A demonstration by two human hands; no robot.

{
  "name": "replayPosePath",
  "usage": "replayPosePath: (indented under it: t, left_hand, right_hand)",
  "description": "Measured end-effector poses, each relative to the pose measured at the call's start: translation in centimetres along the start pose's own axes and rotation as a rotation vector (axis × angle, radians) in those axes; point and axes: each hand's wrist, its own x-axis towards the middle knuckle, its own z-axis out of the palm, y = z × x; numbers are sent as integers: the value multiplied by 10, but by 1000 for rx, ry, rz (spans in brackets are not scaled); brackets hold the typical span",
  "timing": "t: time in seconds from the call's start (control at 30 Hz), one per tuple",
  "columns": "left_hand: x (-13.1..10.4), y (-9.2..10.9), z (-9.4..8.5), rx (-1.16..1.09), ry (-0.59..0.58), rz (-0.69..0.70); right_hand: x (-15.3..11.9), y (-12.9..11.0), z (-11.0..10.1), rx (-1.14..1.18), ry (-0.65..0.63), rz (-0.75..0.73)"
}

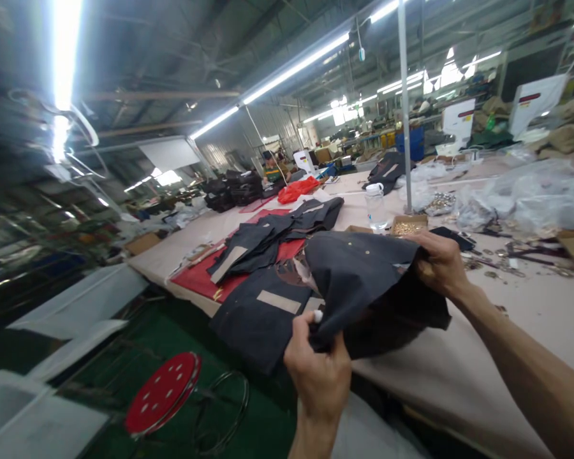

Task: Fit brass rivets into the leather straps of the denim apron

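Observation:
A dark fabric piece (363,268) is lifted off the table between my two hands, its underside facing me in shadow. My left hand (318,363) pinches its lower left edge; a white covering shows on one fingertip. With fingers closed, my right hand (440,264) grips the upper right edge. Just left of it, another dark piece with a beige strip (280,301) hangs partly over the table edge. Farther back, a stack of similar dark pieces (253,245) lies on a red sheet (186,280).
A water bottle (375,207) and a box of brass-coloured parts (409,224) stand behind the fabric. Loose metal parts and plastic bags (521,194) cover the right side. A pole (405,108) rises from the table. A red stool (165,392) stands on the green floor at left.

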Motion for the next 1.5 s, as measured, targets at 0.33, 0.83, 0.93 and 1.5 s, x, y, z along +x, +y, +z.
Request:
replayPosePath:
  t: [0.33,0.83,0.93,1.5]
  left_hand:
    - [9,22,48,389,-335,59]
    - [6,33,21,358,-348,279]
    - [7,41,14,346,-357,317]
    - [7,61,55,337,-340,276]
  right_hand:
    - [-26,-15,37,-105,-228,-101]
    - [-196,23,-16,-452,-160,498]
    - [-207,22,-17,-418,-242,548]
    - [-215,-15,-9,-252,-244,741]
